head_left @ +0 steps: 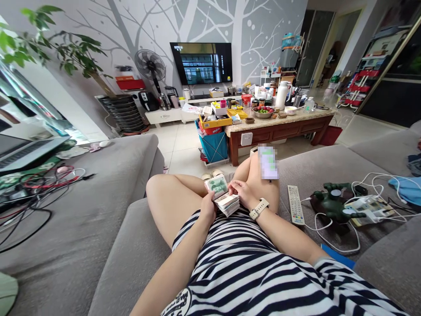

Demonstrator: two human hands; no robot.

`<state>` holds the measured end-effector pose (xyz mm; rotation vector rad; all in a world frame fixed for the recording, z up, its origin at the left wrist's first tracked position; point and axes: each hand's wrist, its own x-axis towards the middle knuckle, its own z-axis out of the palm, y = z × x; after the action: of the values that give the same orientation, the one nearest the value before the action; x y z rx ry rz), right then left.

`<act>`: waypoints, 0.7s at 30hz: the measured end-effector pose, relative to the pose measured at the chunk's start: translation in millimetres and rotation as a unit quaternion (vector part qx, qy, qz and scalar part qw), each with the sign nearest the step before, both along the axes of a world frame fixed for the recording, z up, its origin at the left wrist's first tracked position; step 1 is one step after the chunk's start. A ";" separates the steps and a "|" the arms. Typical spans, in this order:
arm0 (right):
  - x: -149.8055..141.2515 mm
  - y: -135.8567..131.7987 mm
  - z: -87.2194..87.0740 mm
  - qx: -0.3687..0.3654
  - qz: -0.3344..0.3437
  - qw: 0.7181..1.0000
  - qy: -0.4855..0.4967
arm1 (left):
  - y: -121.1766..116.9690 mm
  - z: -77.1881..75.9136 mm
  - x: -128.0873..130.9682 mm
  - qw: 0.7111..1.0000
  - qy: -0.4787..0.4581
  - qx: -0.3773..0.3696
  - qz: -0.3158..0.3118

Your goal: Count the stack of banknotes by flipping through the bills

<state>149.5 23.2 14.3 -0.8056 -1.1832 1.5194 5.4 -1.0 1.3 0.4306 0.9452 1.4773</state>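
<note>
In my lap is a thick stack of banknotes [229,205], bent over so that a green note [217,186] faces up on its far part and many pale edges show on the near part. My left hand [208,208] grips the stack from the left, thumb on top near the bend. My right hand [242,192], with a pale watch [259,209] at the wrist, has its fingers curled together at the right side of the notes, pinching at their edge. Its fingertips are partly hidden. A phone [268,163], its screen blurred out, rests on my right thigh.
On the grey sofa to my right lie a remote control [296,205], a dark green figurine [333,204] and white cables around a power strip [370,208]. Tangled cables [36,193] and a laptop [29,151] are at left. A cluttered coffee table [279,131] stands ahead.
</note>
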 end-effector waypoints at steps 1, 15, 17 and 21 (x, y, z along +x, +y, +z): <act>-0.3 -0.5 0.2 0.009 -0.001 1.000 -0.003 | -0.2 -0.3 0.0 1.000 0.000 0.002 -0.002; -2.2 4.7 -2.7 0.021 -0.049 0.997 -0.054 | -5.2 1.5 -3.5 0.998 0.048 0.029 -0.029; -1.2 4.7 -3.5 0.029 -0.045 0.997 -0.063 | -3.5 0.7 -2.9 0.998 0.037 0.034 -0.033; -0.3 3.5 -2.1 0.027 -0.039 0.997 -0.054 | 1.9 -2.5 -2.5 0.999 0.004 0.024 -0.023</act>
<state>149.2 26.7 12.3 -0.8970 -1.2513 1.3889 2.9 1.0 -1.1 0.4905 0.9019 1.4588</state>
